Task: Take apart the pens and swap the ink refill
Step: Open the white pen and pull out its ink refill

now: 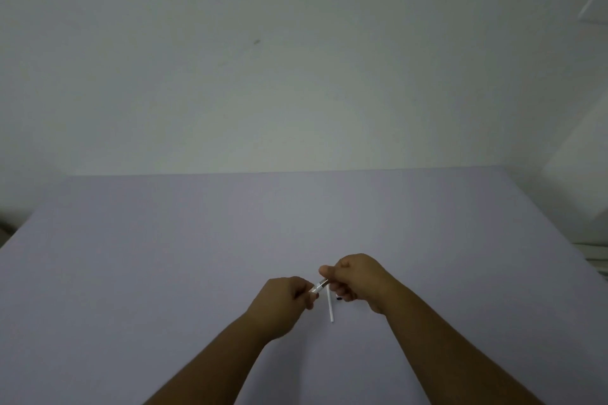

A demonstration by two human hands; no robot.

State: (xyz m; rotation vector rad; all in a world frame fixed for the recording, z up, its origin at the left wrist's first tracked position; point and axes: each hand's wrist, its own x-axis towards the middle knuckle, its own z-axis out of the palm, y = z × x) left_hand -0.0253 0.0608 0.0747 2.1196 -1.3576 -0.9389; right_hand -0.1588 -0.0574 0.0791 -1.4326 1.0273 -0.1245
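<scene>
A short silver pen section (319, 286) is pinched between the left hand (289, 297) and right hand (357, 278), both closed on it. Just below it a white refill (330, 307) lies on the desk (164, 256); a small dark part, possibly a cap, lies beside. A straight, untwisted pull is advised. Open room surrounds the pen; desk edges are well apart.

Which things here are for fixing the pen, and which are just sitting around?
For the job:
- short silver and clear plastic pen piece, held between the left hand and right hand
- thin white plastic refill tube lying on the table
- tiny black bit, too small to identify

Just there:
- pale lilac table
- plain white wall
</scene>
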